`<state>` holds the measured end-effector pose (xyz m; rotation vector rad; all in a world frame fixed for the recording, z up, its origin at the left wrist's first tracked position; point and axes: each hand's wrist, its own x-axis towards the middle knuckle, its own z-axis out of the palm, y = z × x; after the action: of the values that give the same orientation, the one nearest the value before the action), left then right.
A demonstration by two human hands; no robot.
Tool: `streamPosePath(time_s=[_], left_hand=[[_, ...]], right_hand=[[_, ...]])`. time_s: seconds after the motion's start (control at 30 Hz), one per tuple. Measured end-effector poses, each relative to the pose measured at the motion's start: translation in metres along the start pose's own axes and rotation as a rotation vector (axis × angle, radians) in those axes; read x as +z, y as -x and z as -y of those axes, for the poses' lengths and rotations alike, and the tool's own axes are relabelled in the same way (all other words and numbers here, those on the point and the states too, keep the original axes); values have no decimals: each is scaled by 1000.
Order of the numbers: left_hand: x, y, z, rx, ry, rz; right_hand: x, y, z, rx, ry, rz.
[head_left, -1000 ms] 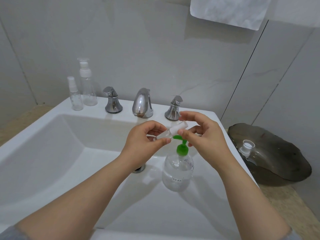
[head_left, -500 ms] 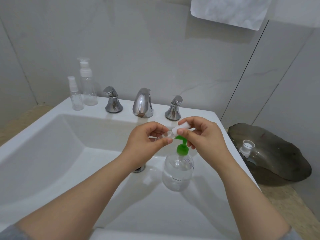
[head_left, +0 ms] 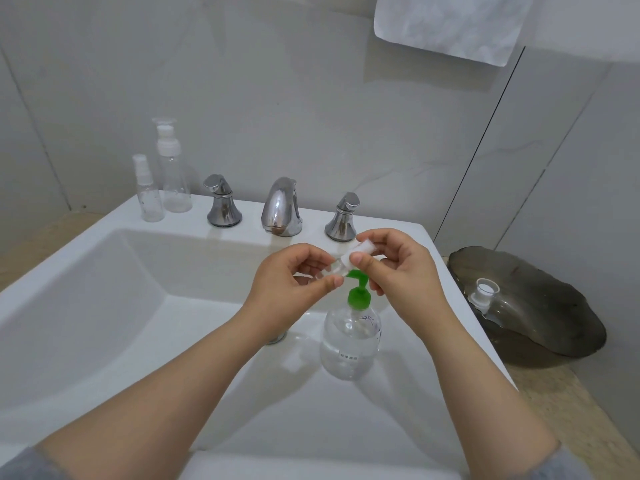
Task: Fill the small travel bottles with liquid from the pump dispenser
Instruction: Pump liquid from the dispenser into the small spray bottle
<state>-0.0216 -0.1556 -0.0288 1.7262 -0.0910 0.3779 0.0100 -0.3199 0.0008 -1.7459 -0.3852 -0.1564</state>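
A clear pump dispenser (head_left: pixel 349 344) with a green pump head (head_left: pixel 358 296) stands in the white sink (head_left: pixel 104 306), near its right wall. Just above the green spout I hold a small clear travel bottle (head_left: pixel 337 268), tilted on its side. My left hand (head_left: pixel 291 278) pinches the bottle's body. My right hand (head_left: pixel 398 268) pinches its white cap end (head_left: pixel 363 249). Two more clear travel bottles stand on the sink's back left corner, a short spray bottle (head_left: pixel 149 192) and a taller pump bottle (head_left: pixel 171 168).
A chrome tap (head_left: pixel 280 207) with two chrome handles (head_left: pixel 221 202) (head_left: pixel 343 218) stands behind my hands. A dark glass dish (head_left: pixel 540 306) on the right counter holds a small white cap (head_left: pixel 485 292). A white towel (head_left: pixel 450 26) hangs on the wall above.
The small bottle and both hands have shifted slightly right and down toward the green spout. My right fingers have turned a little on the cap end.
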Motion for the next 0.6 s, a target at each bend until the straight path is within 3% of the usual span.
streamPosePath(time_s=[0.3,0.6], left_hand=[[-3,12,3,-59,-114,89],[3,15,13,-88,-181,160]], right_hand=[[-31,30,6,-20,22,-237],[-116,35,10,-22,323,-459]])
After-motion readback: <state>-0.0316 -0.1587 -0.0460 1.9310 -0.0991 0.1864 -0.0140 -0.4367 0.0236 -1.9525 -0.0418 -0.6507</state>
